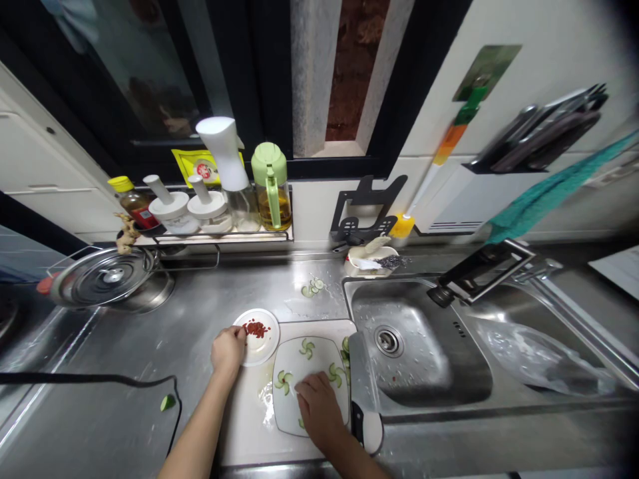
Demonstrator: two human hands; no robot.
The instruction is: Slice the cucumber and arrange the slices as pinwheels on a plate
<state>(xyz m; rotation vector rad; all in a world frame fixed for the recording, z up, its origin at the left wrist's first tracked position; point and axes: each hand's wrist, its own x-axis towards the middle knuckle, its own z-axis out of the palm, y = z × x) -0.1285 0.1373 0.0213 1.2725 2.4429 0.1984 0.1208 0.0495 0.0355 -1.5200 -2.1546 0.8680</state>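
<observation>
My left hand (228,354) is closed at the left rim of a small white plate (267,349), its fingertips beside a pile of red dried goji berries (256,328). My right hand (319,404) hovers over a squarish white plate (312,362), fingers drawn together; anything in them is too small to make out. Around it on that plate, green cucumber slices form pinwheel shapes, one cucumber pinwheel (307,348) at the back, another on each side. A fourth piece is partly hidden by my right hand. Both plates rest at least partly on a pale cutting board (249,432).
A knife (363,372) lies along the board's right edge, beside cucumber pieces (345,351). Right of it is a steel sink (414,346) with a faucet (479,269). A cucumber end (168,402) and black cord (124,380) lie left; a lidded pot (112,279) stands behind.
</observation>
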